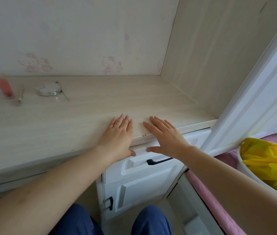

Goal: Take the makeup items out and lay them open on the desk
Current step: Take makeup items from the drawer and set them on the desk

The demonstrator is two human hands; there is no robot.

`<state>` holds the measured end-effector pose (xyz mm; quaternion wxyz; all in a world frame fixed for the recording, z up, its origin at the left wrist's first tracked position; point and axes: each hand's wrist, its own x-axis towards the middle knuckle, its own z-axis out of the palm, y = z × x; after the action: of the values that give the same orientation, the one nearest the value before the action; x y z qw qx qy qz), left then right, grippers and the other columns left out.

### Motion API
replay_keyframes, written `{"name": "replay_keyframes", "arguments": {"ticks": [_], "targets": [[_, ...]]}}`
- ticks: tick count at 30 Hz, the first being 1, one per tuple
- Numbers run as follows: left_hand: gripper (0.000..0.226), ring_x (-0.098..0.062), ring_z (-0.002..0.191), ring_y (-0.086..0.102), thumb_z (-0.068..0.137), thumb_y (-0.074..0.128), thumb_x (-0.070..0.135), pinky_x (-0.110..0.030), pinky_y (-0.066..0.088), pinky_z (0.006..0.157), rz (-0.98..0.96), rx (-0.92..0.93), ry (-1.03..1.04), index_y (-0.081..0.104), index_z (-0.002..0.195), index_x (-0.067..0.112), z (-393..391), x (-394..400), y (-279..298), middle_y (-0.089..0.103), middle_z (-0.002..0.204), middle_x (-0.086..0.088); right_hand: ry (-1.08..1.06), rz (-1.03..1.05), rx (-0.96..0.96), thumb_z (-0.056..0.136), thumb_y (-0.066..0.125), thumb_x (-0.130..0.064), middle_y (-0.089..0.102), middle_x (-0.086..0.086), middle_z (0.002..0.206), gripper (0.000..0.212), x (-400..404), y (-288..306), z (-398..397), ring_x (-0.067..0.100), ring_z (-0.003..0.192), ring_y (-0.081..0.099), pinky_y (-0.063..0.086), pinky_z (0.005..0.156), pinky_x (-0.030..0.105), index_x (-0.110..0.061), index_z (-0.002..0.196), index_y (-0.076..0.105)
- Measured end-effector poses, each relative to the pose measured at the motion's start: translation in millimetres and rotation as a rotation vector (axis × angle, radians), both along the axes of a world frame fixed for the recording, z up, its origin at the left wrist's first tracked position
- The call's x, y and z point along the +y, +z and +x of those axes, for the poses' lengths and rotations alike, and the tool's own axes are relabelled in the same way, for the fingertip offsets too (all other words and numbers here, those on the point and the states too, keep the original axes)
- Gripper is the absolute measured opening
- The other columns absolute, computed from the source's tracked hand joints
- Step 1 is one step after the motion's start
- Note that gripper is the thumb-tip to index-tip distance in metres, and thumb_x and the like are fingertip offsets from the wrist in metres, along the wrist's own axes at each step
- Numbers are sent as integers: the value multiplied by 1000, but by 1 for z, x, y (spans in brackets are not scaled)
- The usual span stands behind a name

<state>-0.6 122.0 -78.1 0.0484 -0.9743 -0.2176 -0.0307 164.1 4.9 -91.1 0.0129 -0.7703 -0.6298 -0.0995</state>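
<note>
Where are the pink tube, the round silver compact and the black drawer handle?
pink tube [5, 88], head view, middle of its body.
round silver compact [48, 90], head view, its open base.
black drawer handle [159, 160], head view, middle of the bar.

Pale wood desk [86, 106]: pink tube [5, 88], round compact [48, 90], thin tool [21, 94], both hands flat.

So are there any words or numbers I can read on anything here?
None can be read.
Wall: pink cartoon cat pictures, no letters.
Pink tube: too blurred to tell.
Round compact: no print shows.
Yellow bag: no print shows.
</note>
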Motion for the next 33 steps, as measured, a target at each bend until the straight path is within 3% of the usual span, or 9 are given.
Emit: {"name": "replay_keyframes", "arguments": {"ticks": [9, 21, 25, 28, 30, 33], "targets": [[94, -28, 147, 6, 87, 58, 45, -36, 3, 118, 27, -51, 4, 2, 148, 2, 5, 1, -7, 3, 158, -19, -34, 245, -38, 70, 70, -56, 48, 8, 141, 80, 6, -25, 3, 26, 132, 44, 33, 108, 42, -22, 137, 42], [91, -27, 147, 6, 87, 56, 45, -35, 3, 119, 0, -101, -13, 4, 149, 3, 2, 0, -6, 3, 158, -17, -35, 261, -13, 69, 71, -54, 49, 9, 141, 79, 6, -25, 1, 27, 130, 46, 34, 107, 41, -22, 136, 44], [86, -20, 146, 13, 85, 56, 53, -29, 7, 116, -271, -179, -57, 17, 149, 12, -2, 5, 9, 15, 158, -8, -37, 192, 224, 75, 68, -52, 39, 1, 148, 74, 4, -6, -2, 19, 139, 33, 21, 114, 35, -27, 139, 42], [67, -9, 134, 37, 85, 62, 41, -18, 25, 105, -625, -389, -38, 35, 143, 21, -8, 12, 19, 43, 145, 6, -120, 344, 610, 79, 71, -38, 55, -9, 131, 52, 10, 20, -6, 8, 121, 50, 36, 100, 22, -30, 127, 55], [59, 0, 125, 45, 85, 65, 33, -15, 30, 102, -808, -491, 2, 42, 139, 24, -6, 24, 23, 52, 133, 13, -128, 458, 829, 81, 70, -32, 59, -14, 121, 42, 26, 30, -1, -1, 113, 54, 40, 95, 20, -36, 120, 58], [51, 1, 119, 52, 84, 67, 23, -19, 36, 104, -1006, -620, 41, 49, 132, 22, 1, 44, 29, 58, 127, 11, -63, 484, 964, 81, 70, -25, 62, -16, 114, 36, 52, 39, 4, -3, 110, 57, 43, 97, 22, -48, 106, 56]]}}
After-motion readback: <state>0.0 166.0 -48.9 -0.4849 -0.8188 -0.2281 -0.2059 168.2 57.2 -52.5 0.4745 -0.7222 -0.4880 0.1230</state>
